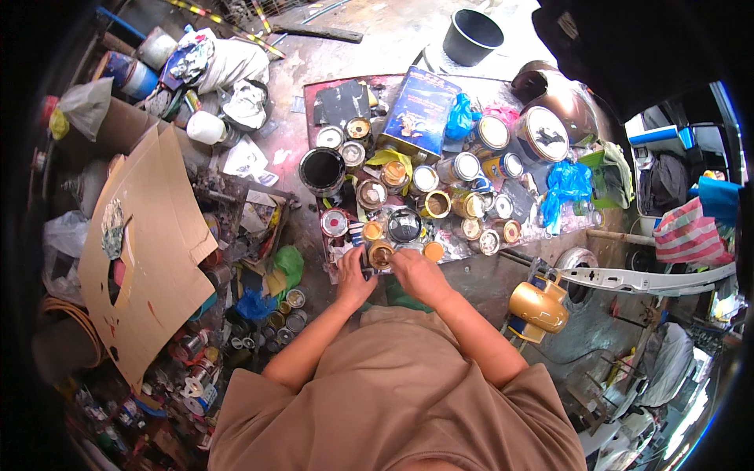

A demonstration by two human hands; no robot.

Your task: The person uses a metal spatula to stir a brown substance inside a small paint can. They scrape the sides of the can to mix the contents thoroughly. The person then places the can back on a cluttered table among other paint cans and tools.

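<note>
At the front edge of the crowded paint table (471, 250), my left hand (353, 275) grips a small open can (381, 253) with an ochre-stained rim. My right hand (416, 275) is closed at that can's right side; a thin tool seems to reach from it into the can, too small to name. Around them stand a red-rimmed can (334, 222), a glossy dark-topped can (404, 225), a small orange-topped can (372, 231) and an orange lid (433, 251). Further back are a large black-filled pot (321, 171), a blue rectangular tin (416, 110) and several other cans.
A large cardboard sheet (141, 259) leans at the left, above scattered cans and debris. A gold-painted part (538, 306) and a long pale metal piece (644, 281) are at the right. A black bucket (473, 35) stands behind the table; blue plastic bags (564, 196) lie among the cans.
</note>
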